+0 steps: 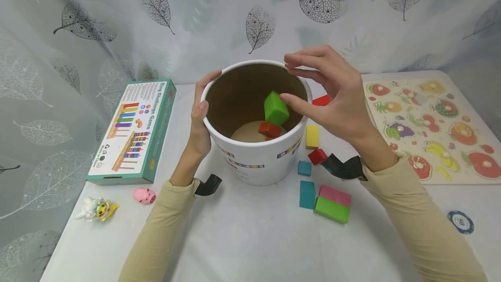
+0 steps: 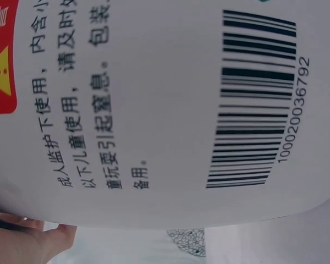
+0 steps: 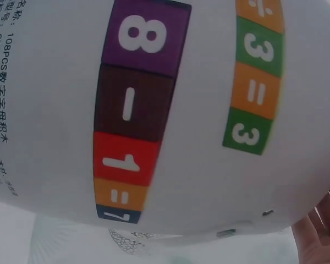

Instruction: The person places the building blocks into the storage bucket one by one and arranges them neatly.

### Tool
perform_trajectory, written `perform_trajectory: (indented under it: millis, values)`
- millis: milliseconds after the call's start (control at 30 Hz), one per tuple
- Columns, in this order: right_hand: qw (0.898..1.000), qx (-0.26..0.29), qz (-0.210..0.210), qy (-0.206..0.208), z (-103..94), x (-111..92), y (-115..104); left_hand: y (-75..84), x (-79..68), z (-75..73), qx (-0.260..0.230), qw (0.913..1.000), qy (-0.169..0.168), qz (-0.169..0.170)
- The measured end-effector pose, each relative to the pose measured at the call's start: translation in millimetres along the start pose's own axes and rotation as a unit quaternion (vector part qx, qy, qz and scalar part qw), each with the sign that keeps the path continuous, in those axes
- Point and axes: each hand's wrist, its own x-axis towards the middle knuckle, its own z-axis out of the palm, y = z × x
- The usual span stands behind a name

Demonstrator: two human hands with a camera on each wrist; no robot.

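A white bucket [image 1: 258,160] stands upright on the table, with printed number tiles, text and a barcode on its wall. My left hand [image 1: 200,127] holds its left side, thumb and fingertips at the rim. Over the right rim, my right hand [image 1: 332,92] has its fingers extended and its thumb apart from them. A green block [image 1: 275,110] appears inside the bucket just by the thumb tip, not enclosed by the fingers. Beneath it are red blocks [image 1: 269,129] in the bucket. Both wrist views are mostly filled by the bucket wall.
Right of the bucket lie yellow [image 1: 312,137], red, blue, pink and green blocks. A fruit puzzle board [image 1: 434,129] is at the right, a poker chip [image 1: 460,222] nearer. A game box [image 1: 131,129], pink pig toy [image 1: 144,196] and small figurine [image 1: 98,209] sit left.
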Motion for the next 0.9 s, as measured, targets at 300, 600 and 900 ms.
perform_trajectory:
  millis: [300, 600, 900]
  values:
    - [1.0, -0.004, 0.015, -0.012, -24.8, -4, -4, 0.1, 0.8, 0.6, -0.011, 0.9999, -0.003, -0.002]
    - [0.962, -0.232, 0.115, -0.083, -82.9, -37, 19, 0.4, 1.0, 1.0, -0.007, 1.0, -0.004, -0.006]
    - [0.876, -0.303, 0.324, -0.192, -131.8, -94, 63, 1.6, -0.9, 0.4, -0.013, 0.9999, -0.002, -0.01]
